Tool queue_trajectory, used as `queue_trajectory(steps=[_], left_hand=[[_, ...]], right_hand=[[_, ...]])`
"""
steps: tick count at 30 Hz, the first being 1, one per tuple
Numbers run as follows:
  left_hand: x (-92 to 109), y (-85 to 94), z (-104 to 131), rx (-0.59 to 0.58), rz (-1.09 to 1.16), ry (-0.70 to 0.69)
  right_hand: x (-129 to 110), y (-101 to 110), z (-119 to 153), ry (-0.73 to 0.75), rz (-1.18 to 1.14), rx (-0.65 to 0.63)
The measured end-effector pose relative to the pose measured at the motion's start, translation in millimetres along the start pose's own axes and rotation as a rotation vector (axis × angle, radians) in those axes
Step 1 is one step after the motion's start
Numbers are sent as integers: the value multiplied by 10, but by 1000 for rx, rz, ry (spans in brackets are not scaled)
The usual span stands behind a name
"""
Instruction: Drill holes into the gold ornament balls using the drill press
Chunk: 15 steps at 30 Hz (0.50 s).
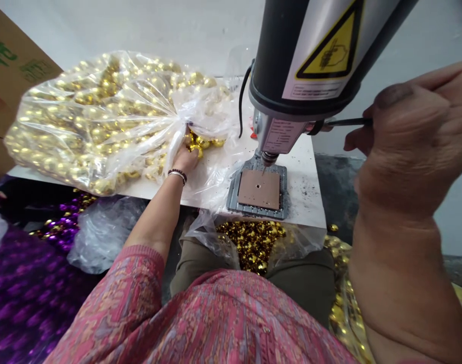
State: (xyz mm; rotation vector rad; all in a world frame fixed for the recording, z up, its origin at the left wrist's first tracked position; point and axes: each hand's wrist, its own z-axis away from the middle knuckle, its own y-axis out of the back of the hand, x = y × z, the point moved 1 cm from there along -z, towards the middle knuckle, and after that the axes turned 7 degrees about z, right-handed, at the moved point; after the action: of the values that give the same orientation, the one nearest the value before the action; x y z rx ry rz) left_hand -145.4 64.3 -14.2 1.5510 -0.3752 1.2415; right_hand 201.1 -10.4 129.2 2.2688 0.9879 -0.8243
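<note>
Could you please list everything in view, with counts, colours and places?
Table: one, white, centre
Drill press: one, black and grey, right
Lever: one, dark, drill press side
Warning sign: one, yellow and black, drill press
Square plate: one, brown, on grey base
Cable: one, black, by drill press
Large bag: one, clear with gold balls, table's left
Open bag: one, clear, with gold pieces, below table
More gold balls: uncounted, gold, lower right
Crumpled bag: one, clear, below table
Purple balls: uncounted, purple, lower left
Cardboard box: one, brown, upper left
Bracelets: two, dark and pale, left wrist
Shirt: one, pinkish, lower centre
Trousers: one pair, olive, below table
Left hand: one, bare, at large bag's mouth
Right hand: one, bare, on lever
</note>
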Motion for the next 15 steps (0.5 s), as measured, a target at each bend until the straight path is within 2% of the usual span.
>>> queue_trajectory(steps=[3,5,9,11,13,15], left_hand=[[-5,-57,65,61,24,44],[52,-80,196,0,157,66],[233,-116,612,-390,569,155],[300,-139,830,-563,681,185],[331,-176,1006,-669,709,176],[331,-229,1127,-707,676,144]], right_hand=[[7,-16,14,14,-36,15],[9,-21,18,18,-64,5],[5,-13,-60,48,-52,-37],[-5,-21,-175,77,-2,-62],[-26,-56,-333,56,38,-103],[-54,-115,-501,-20,32,-132]])
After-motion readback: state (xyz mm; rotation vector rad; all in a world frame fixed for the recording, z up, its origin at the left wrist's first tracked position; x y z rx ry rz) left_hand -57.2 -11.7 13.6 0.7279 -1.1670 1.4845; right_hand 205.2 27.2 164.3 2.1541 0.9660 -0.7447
